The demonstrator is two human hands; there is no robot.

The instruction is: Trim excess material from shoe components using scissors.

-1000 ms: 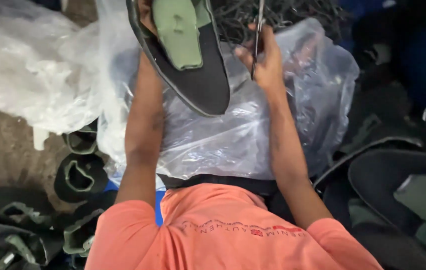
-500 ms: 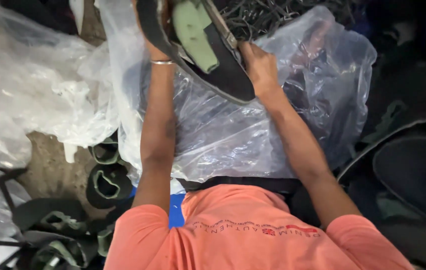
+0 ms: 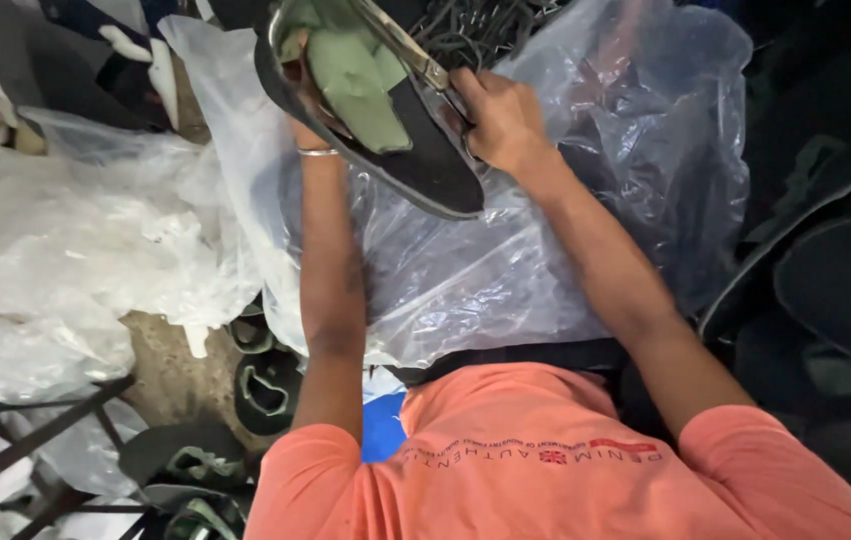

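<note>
Both hands up over the plastic bag point(image 3: 546, 260): left hand point(image 3: 298, 95) clamped under black sandal point(image 3: 426, 165), right hand point(image 3: 501, 120) closed on scissors point(image 3: 406, 45) at green strap point(image 3: 356, 85). Best kept steady, blades clear of fingers.

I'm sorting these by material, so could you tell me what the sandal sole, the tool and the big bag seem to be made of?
Sandal sole: matte black, probably foam rubber; it curves. Tool in the right hand: metal, judging by its bright shine. Bag: thin clear plastic film, glossy and crinkled.
</note>
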